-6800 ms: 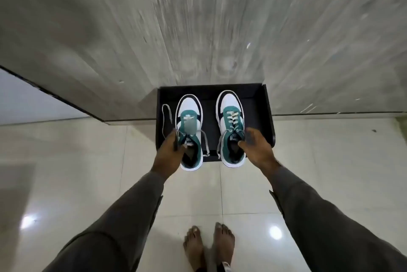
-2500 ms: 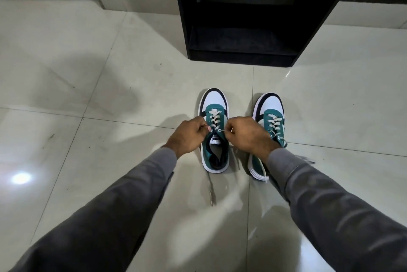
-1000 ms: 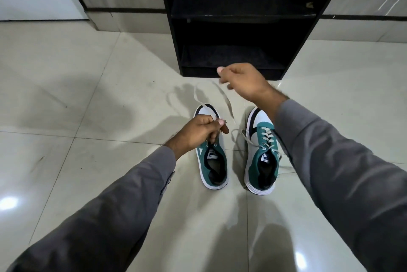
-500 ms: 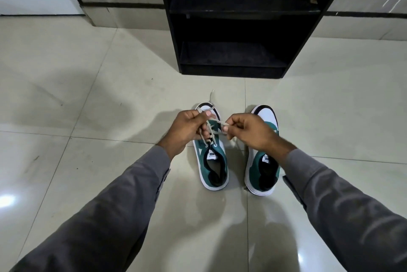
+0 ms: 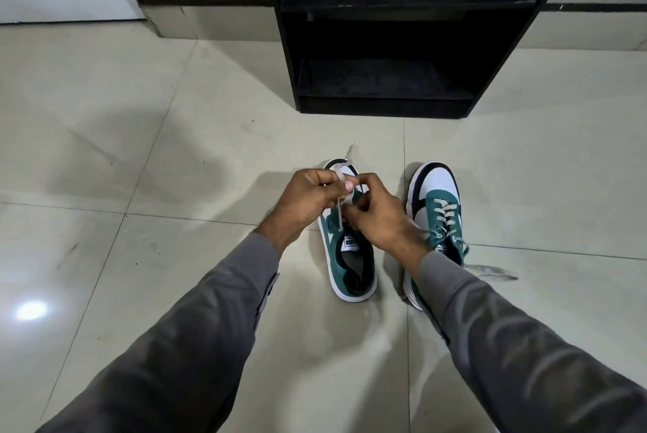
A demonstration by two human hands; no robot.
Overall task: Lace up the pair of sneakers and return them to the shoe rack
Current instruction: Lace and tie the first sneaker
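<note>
Two green, white and black sneakers stand side by side on the tiled floor, toes toward the rack. Over the left sneaker my left hand pinches its pale lace, and a loop of lace sticks out above the fingers. My right hand is closed on the same lace just beside it, covering the eyelets. The right sneaker has its laces crossed through the eyelets, with loose ends trailing on the floor to its right.
A black shoe rack with open dark shelves stands on the floor just beyond the sneakers. A grey wall and a white panel are at the back left. Pale glossy floor tiles surround the shoes.
My right hand, raised toward the rack a second ago with the lace pulled up, has come down to meet my left hand over the left sneaker. Both hands are now closer together.
</note>
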